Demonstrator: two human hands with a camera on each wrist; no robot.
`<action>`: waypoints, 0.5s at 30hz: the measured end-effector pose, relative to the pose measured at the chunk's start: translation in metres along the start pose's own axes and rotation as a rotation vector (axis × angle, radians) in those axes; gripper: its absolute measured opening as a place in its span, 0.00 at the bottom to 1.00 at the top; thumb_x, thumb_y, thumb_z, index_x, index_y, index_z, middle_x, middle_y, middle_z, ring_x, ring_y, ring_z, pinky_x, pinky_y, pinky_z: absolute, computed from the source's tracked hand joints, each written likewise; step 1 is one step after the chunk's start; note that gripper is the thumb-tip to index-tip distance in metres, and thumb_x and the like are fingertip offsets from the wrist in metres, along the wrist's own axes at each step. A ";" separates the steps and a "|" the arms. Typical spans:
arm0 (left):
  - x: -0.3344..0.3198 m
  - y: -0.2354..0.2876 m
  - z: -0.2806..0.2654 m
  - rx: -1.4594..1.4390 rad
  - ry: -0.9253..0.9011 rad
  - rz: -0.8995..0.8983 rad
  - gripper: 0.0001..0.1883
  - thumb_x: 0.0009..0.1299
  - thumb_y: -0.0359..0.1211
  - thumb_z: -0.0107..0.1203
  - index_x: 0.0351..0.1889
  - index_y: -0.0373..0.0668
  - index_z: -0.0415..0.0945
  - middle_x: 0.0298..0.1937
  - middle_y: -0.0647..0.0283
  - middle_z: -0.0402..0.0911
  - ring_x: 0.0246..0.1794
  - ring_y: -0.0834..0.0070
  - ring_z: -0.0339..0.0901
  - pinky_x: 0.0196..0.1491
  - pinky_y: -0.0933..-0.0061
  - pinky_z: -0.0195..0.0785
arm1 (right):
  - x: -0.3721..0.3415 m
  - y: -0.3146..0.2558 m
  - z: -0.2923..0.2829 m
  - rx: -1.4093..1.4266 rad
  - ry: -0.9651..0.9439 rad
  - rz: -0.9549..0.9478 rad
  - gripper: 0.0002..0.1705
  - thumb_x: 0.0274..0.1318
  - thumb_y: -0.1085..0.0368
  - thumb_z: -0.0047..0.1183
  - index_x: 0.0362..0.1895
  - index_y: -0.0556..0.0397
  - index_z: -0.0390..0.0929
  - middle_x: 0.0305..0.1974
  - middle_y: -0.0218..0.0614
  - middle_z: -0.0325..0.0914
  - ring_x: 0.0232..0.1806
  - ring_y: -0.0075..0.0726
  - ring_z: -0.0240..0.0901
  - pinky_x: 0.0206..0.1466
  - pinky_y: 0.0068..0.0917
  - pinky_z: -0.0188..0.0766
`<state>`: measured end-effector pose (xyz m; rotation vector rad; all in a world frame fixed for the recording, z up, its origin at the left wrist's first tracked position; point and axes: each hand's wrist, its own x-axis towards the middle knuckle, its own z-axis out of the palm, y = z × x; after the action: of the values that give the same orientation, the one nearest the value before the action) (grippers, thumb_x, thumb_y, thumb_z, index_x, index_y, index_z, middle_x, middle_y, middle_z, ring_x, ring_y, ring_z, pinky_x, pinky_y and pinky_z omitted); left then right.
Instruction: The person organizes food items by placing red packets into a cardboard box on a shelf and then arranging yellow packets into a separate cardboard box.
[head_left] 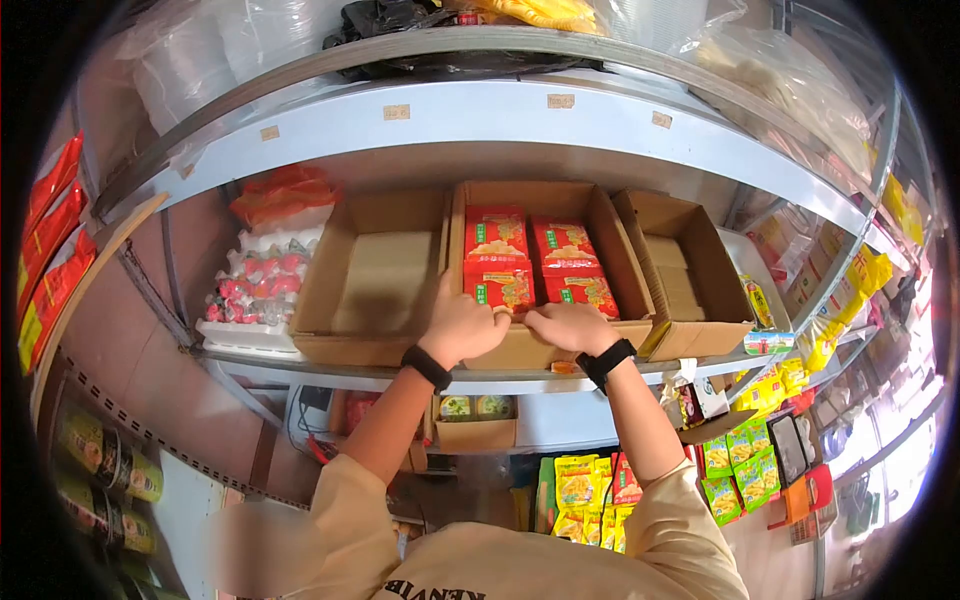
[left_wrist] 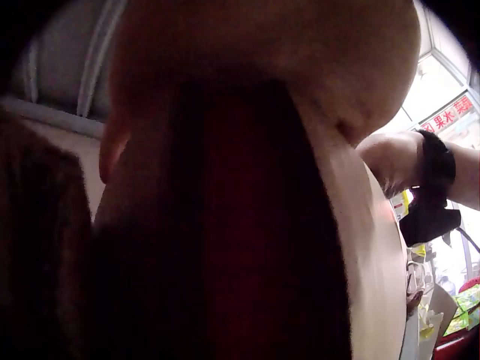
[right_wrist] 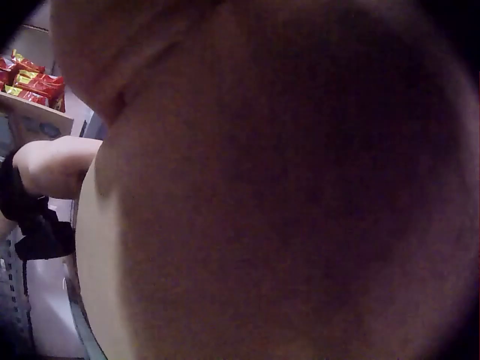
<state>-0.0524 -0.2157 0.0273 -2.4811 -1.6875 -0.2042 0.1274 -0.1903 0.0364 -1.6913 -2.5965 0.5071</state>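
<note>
In the head view, a cardboard box [head_left: 513, 348] on the shelf holds several red packets [head_left: 496, 238] in two columns. My left hand [head_left: 462, 325] grips the left part of its front wall, and my right hand [head_left: 575, 328] grips that wall a little to the right, thumbs near the top edge. Some fingers are hidden by the hands and the box. Both wrist views are mostly filled by a dark close-up of the hand; pale box wall [left_wrist: 371, 262] shows at the right in the left wrist view.
An open box [head_left: 385, 275] with nothing visible inside stands at the left, another [head_left: 690, 275] at the right. Beyond the left one is a white tray [head_left: 245, 336] of wrapped items. A shelf beam [head_left: 480, 115] runs above; hanging packets [head_left: 740, 465] are below right.
</note>
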 end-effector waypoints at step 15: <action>0.018 -0.012 0.022 0.077 0.065 0.234 0.22 0.65 0.40 0.34 0.22 0.43 0.79 0.28 0.55 0.79 0.32 0.58 0.77 0.50 0.62 0.64 | -0.008 0.000 0.014 -0.048 0.203 -0.038 0.32 0.54 0.43 0.25 0.36 0.48 0.81 0.38 0.44 0.78 0.44 0.48 0.72 0.58 0.47 0.51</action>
<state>-0.0565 -0.1905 0.0097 -2.5569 -1.3401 -0.1882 0.1283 -0.2009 0.0244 -1.6093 -2.5094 0.2585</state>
